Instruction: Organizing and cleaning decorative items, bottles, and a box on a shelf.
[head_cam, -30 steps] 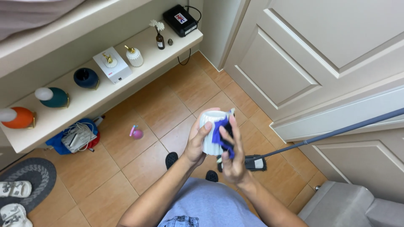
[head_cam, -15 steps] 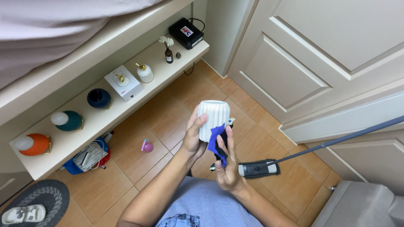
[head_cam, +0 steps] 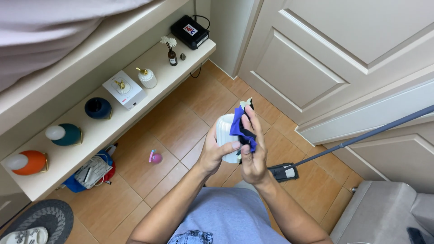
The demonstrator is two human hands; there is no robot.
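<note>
1. White ribbed vase point(head_cam: 225, 135), held upright above the tiled floor point(head_cam: 181, 122), sits in the person's left hand point(head_cam: 216, 153), whose fingers and thumb close around its lower body.
2. Left of the hands, a low cream shelf point(head_cam: 135, 108) carries an orange lamp point(head_cam: 27, 162), a teal lamp point(head_cam: 64, 134), a dark blue pot point(head_cam: 97, 108), a white box point(head_cam: 125, 89), a white ribbed dispenser point(head_cam: 147, 77), a small reed-diffuser bottle point(head_cam: 172, 55) and a black router point(head_cam: 190, 31).
3. Under the shelf lie a red-and-blue bag point(head_cam: 92, 174) and, farther out on the tiles, a small pink object point(head_cam: 155, 157).
4. Pressed against the vase's right side is a blue cloth point(head_cam: 242, 133), pinched flat under the right hand point(head_cam: 253, 153), whose fingers point up along the vase's long axis.
5. The vase lies directly left of the cloth hand, touching it; both hands meet at it, the left bearing it.
6. Right of the hands, a mop point(head_cam: 316, 156) slants across the floor, its grey handle rising toward the panelled white door point(head_cam: 339, 58); a grey seat corner point(head_cam: 379, 212) shows at lower right.
</note>
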